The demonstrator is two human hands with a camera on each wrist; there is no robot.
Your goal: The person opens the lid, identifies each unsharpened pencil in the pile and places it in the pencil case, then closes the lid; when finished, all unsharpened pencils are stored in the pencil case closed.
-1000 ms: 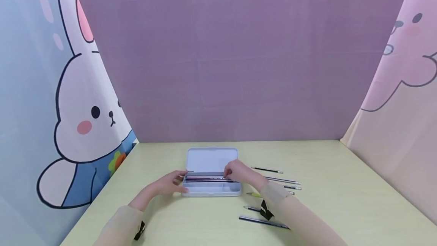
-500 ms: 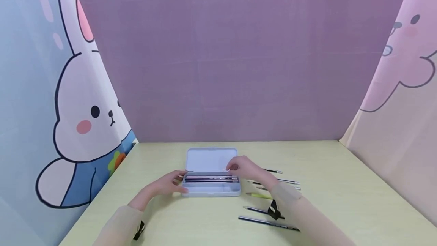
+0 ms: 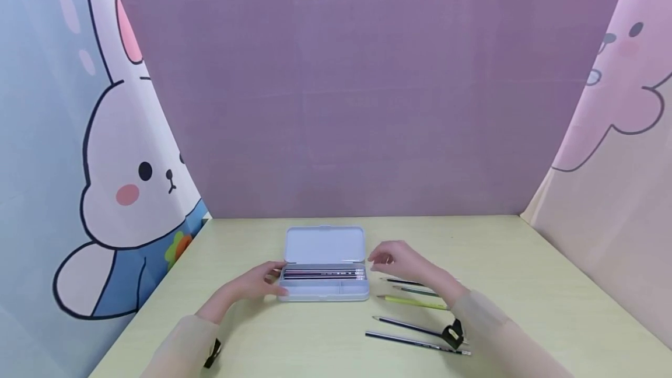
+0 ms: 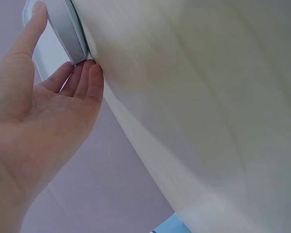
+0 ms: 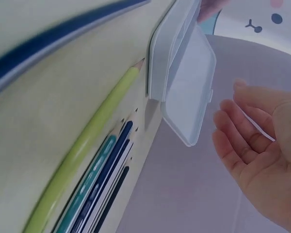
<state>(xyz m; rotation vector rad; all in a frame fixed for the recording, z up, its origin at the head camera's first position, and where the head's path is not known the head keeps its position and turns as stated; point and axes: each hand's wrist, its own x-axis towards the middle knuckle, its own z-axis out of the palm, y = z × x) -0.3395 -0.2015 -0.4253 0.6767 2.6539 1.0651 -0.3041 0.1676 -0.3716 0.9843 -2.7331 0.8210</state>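
A white pencil case (image 3: 315, 291) lies on the table with its lid (image 3: 324, 244) raised at the back. Several dark striped pencils (image 3: 322, 274) lie side by side in its rear compartment. My left hand (image 3: 256, 282) holds the case's left end, thumb at the front corner and fingers at the back, as the left wrist view also shows. To the right of the case my right hand (image 3: 401, 258) hovers above the table, fingers loosely bent and nothing between them. Beneath and in front of it lie a yellow-green pencil (image 3: 412, 302), a teal pencil (image 5: 87, 182) and several dark ones.
Nearer the table's front, two dark pencils (image 3: 409, 340) lie partly under my right forearm. A purple cloth (image 3: 367, 104) hangs behind the table (image 3: 252, 343). A rabbit-print curtain (image 3: 131, 162) borders the left side, a pink-and-cream one (image 3: 619, 191) the right.
My right hand has let go of a pencil in the case, lifted, and moved right, away from the case. My left hand stays at the case's left end.
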